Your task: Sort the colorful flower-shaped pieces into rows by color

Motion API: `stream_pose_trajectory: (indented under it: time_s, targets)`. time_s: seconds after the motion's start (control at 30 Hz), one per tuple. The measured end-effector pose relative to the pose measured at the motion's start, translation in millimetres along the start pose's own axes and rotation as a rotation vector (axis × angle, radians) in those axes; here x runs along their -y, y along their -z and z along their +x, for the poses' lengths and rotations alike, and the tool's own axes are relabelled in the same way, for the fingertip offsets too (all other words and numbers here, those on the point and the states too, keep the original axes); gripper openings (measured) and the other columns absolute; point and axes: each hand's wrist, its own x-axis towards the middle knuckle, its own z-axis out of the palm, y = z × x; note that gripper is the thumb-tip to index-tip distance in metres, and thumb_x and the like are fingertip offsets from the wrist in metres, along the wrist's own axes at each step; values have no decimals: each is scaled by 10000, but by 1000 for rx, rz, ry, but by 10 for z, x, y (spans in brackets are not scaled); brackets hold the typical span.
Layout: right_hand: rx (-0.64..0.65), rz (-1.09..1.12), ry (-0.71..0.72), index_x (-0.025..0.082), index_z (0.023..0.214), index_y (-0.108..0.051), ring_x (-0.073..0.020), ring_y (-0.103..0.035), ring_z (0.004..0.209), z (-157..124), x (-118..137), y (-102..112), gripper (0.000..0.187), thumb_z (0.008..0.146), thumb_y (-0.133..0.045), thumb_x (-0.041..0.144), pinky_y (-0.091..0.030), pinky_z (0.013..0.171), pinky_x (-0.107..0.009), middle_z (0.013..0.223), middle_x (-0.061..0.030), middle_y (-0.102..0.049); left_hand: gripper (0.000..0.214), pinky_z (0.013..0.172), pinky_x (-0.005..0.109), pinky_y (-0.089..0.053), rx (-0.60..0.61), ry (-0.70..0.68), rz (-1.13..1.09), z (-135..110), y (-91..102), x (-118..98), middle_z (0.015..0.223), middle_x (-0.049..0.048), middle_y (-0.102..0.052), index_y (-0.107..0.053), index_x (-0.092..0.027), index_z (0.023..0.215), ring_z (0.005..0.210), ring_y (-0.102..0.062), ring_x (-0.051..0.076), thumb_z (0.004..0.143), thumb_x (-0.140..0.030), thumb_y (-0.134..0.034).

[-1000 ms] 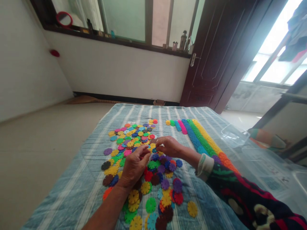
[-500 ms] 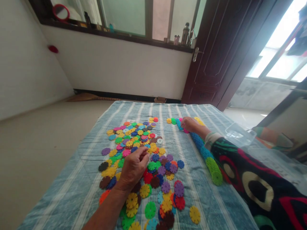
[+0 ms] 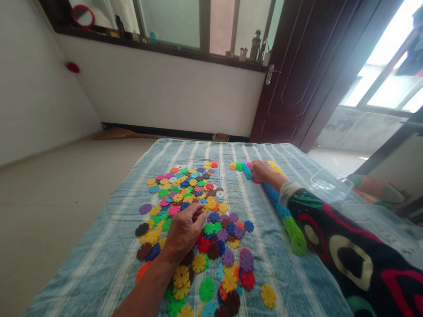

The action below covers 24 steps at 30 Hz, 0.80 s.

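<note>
Striped cloth over the surface (image 3: 99, 255); dark red panelled door (image 3: 306, 79) beyond. Formed, right side: long row of overlapping notched plastic discs, blue stretch (image 3: 271, 193) running into a lime-green stretch (image 3: 295, 235) at the near end; short light-blue row (image 3: 246, 171); small green cluster (image 3: 239, 167) and yellow cluster (image 3: 233, 166) beside it. Sleeve (image 3: 350, 255) hides part; full extent unreadable. Unsorted: broad mixed-colour spread of loose discs (image 3: 209, 228), centre and left. Judged part-way, plenty left. Left hand (image 3: 185, 225) curled above the spread; right hand (image 3: 265, 171), fingers bunched, at the rows' far end. Hands well apart; cannot tell whether either grips a disc.
</note>
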Motion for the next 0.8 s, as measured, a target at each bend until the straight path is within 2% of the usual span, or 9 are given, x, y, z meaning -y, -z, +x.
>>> stream_pose_trajectory:
  time_s: [0.17,0.3,0.47,0.6,0.7,0.8]
  targets:
    - [-10,-12,104,132,901,-742,-274,-641,1023,-59,66,32,173,835,-584,108,-445,810,-309,1114,-160,-690,246,709,262,-580,-2,-9,-2,-8,5,-3,798,9,-769,-691,-207,905,724,-723,192,755,-369,-582]
    - [-26,39,210,144,855,-737,-275,-628,1024,-200,244,55,152,861,-588,115,-441,825,-329,1061,-150,-689,260,731,274,-577,3,-16,11,-11,11,-6,809,16,-771,-696,-204,927,727,-719,196,768,-367,-569]
    - [-36,160,356,176,882,-726,-230,-619,980,-644,613,-9,98,885,-632,203,-437,811,-303,1009,-105,-683,268,754,277,-571,-16,-30,37,-13,3,20,837,21,-773,-702,-205,937,751,-719,192,779,-355,-545]
    - [-39,339,360,178,892,-710,-194,-617,911,-1070,851,-160,115,905,-624,254,-441,793,-282,960,-81,-674,266,740,278,-567,-46,-51,66,-9,-5,48,823,22,-771,-705,-207,933,757,-720,192,782,-349,-537]
    - [-43,439,363,178,885,-696,-186,-610,936,-1322,954,-234,111,908,-621,257,-448,820,-274,956,-65,-666,272,748,276,-567,-59,-53,83,-2,-3,64,832,31,-771,-703,-200,942,758,-721,190,790,-335,-523]
    - [-36,579,442,192,923,-691,-178,-607,965,-1495,966,-258,88,903,-606,205,-456,870,-278,1000,-55,-662,274,748,267,-568,-75,-73,122,3,7,77,824,33,-766,-699,-198,957,763,-720,187,813,-324,-503]
